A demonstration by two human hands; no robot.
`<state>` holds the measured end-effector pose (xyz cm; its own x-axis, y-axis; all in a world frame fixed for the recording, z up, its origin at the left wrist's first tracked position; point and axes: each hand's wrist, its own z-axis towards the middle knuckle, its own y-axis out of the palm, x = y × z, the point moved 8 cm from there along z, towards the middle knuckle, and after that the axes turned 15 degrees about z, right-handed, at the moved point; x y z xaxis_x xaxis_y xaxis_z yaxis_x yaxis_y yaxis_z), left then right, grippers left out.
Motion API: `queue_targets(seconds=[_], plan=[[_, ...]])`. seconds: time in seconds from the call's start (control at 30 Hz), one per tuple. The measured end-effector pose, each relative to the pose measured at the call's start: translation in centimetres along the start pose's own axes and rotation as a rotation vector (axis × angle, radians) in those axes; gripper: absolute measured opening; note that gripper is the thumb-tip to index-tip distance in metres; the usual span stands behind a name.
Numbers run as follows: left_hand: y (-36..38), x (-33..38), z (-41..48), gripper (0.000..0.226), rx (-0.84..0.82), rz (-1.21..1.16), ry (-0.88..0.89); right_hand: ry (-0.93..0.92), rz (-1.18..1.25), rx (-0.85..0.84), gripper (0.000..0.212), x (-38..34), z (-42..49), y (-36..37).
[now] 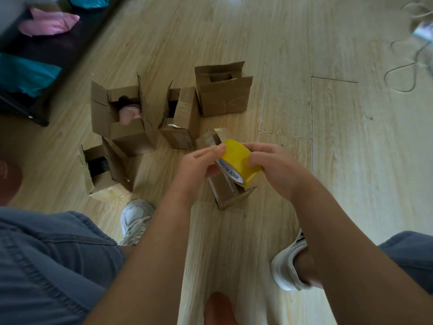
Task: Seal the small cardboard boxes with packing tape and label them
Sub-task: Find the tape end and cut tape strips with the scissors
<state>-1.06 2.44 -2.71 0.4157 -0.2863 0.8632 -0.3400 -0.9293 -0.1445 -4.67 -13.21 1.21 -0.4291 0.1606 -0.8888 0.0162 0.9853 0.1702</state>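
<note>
Up off the floor (328,160), the tape (239,160) sits core toward me: my right hand (274,165) clamps its yellow band, my left hand (196,167) pinches at its near rim. Directly below it stands an open box (227,193); four more wait beyond, to the left.

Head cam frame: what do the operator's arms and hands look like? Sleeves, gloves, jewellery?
Left hand and right hand are bare: no gloves, and no rings or watch that I can see. The left forearm and right forearm are bare too; no sleeve shows up to the frame edge. No markings or straps visible.
</note>
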Motion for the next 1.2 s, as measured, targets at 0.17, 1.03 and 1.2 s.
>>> queue_targets(seconds=[0.17,1.03,1.2], plan=[[-0.5,-0.8,0.1,0.035,0.033,-0.087,-0.113,-0.006,-0.036,0.043,0.034,0.0,0.2,-0.5],[1.4,1.7,-0.8,0.059,-0.102,0.277,0.054,0.013,-0.121,0.159,0.024,-0.6,-0.8,-0.4],[1.5,1.3,-0.7,0.065,-0.076,0.211,0.053,-0.011,-0.133,0.155,0.031,-0.2,-0.5,-0.4]])
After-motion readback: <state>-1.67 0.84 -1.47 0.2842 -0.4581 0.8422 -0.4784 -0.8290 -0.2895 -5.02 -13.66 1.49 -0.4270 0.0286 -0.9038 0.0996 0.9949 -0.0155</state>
